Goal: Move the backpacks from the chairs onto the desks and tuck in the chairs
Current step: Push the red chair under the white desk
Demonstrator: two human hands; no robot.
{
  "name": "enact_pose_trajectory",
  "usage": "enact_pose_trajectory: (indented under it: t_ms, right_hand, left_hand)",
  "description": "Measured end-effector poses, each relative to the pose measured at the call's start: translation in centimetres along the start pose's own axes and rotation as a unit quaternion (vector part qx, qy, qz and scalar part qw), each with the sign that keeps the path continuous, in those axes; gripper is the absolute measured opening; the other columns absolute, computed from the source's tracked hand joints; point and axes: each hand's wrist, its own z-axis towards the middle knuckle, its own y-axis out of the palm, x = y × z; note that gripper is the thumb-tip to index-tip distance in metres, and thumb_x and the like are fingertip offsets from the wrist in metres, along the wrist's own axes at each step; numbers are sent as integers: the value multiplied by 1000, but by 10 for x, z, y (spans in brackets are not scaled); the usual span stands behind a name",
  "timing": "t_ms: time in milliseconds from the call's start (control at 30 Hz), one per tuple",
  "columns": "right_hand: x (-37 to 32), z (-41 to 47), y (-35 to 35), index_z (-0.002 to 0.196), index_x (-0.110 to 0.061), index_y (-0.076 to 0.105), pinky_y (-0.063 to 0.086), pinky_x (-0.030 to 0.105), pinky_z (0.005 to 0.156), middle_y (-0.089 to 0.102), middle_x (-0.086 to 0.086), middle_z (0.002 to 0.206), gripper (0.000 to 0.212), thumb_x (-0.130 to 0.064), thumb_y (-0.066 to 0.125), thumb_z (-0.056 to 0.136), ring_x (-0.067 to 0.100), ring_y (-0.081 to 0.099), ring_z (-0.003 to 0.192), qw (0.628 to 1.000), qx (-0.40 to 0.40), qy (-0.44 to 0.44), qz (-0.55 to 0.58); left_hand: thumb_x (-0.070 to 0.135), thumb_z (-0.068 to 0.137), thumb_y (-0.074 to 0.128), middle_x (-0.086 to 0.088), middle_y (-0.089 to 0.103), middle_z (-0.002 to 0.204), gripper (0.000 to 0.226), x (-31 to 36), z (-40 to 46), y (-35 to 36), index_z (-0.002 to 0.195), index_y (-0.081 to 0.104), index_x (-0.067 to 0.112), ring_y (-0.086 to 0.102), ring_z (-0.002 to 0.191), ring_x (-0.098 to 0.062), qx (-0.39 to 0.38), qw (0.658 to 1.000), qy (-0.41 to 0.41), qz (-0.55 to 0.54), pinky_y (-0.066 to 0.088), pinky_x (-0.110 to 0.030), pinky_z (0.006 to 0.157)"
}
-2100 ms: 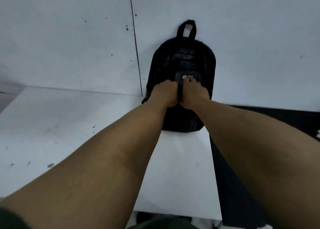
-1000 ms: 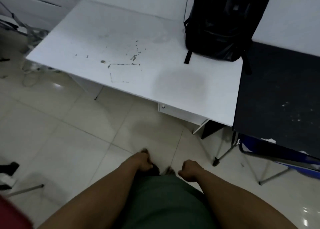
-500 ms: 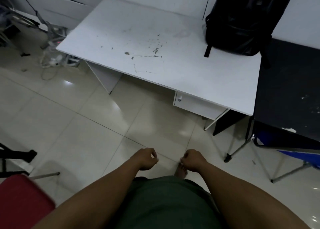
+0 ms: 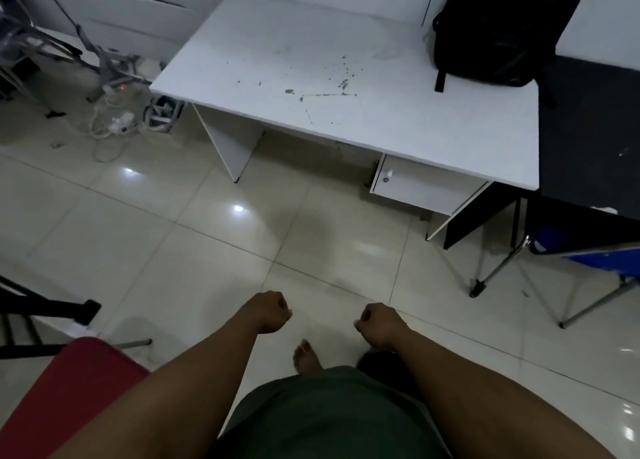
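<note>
Black backpack (image 4: pixel 498 32) now on white desk (image 4: pixel 346 77); we've stepped back, left hand (image 4: pixel 272 311) & right hand (image 4: pixel 379 323) curled, empty. Next: tuck red chair (image 4: pixel 69 389).

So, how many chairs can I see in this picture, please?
2. A red chair stands at the lower left, beside the person's left arm. A blue chair with metal legs stands at the right, partly under the black desk. Others may be out of view.

Backpack (image 4: pixel 498 28) on desk (image 4: pixel 346 77), far right corner
</note>
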Motion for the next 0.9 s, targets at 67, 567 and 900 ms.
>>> enact_pose_trajectory:
  t_ms: [67, 567, 900]
  right_hand:
    - [-4, -7, 14, 120, -7, 61, 47, 26, 82, 65, 10, 117, 36, -34, 53, 97, 23, 60, 105, 1000, -4, -5, -4]
    - [2, -84, 119, 115, -3, 63, 48, 32, 87, 65, 12, 117, 37, -33, 53, 98, 26, 60, 110, 996, 21, -36, -79]
    - [-4, -158, 202, 115, 3, 63, 52, 42, 90, 67, 17, 116, 41, -31, 52, 95, 31, 62, 107, 992, 7, -35, -123]
  left_hand:
    - [39, 99, 52, -9, 55, 136, 41, -11, -7, 11, 130, 56, 12, 53, 122, -25, -4, 1000, 1, -7, 45, -34, 101]
    - [37, 101, 49, -8, 56, 136, 38, -80, -90, 109, 127, 57, 11, 51, 123, -24, 15, 999, 13, -48, 44, -32, 99]
    - [35, 101, 46, -9, 56, 136, 39, -135, -180, 176, 128, 58, 10, 53, 123, -24, -25, 999, 5, -47, 43, -31, 101]
